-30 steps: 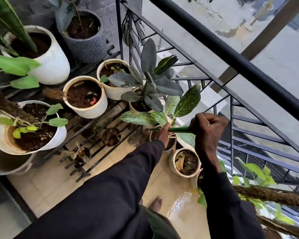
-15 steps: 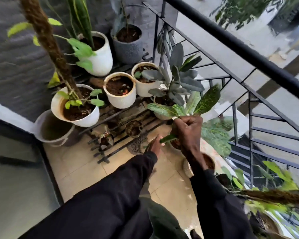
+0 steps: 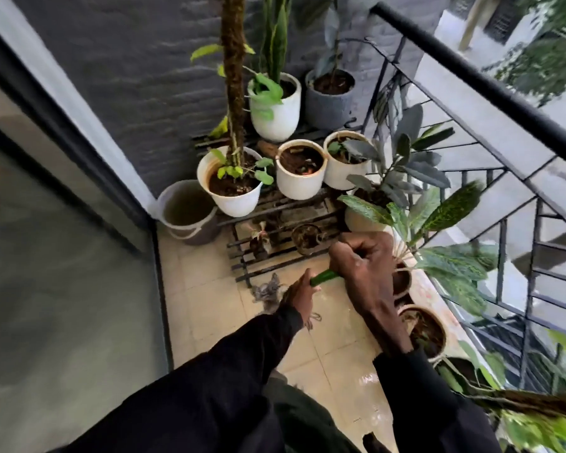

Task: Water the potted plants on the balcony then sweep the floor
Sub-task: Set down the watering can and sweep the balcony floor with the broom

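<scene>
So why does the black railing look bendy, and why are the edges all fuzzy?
Head view: the wide-angle lens bows the railing and door frame; motion blur smears the leaves bottom right; the left hand and right hand on the green rod look sharper; the wet floor glints.

I am looking at a beige tiled floor (image 3: pixel 203 305) carrying a black slatted rack (image 3: pixel 268 259) in the corner. White pots (image 3: pixel 301 181) and a grey pot (image 3: pixel 329 106) are sitting on the rack's upper slats, and small pots (image 3: pixel 306 238) on the lower ones. A pale bucket (image 3: pixel 195 235) is standing on the tiles just beside the rack. A grey rag (image 3: pixel 268 291) is lying near the rack's front edge, and a wet patch (image 3: pixel 370 377) is shining nearer me.
</scene>
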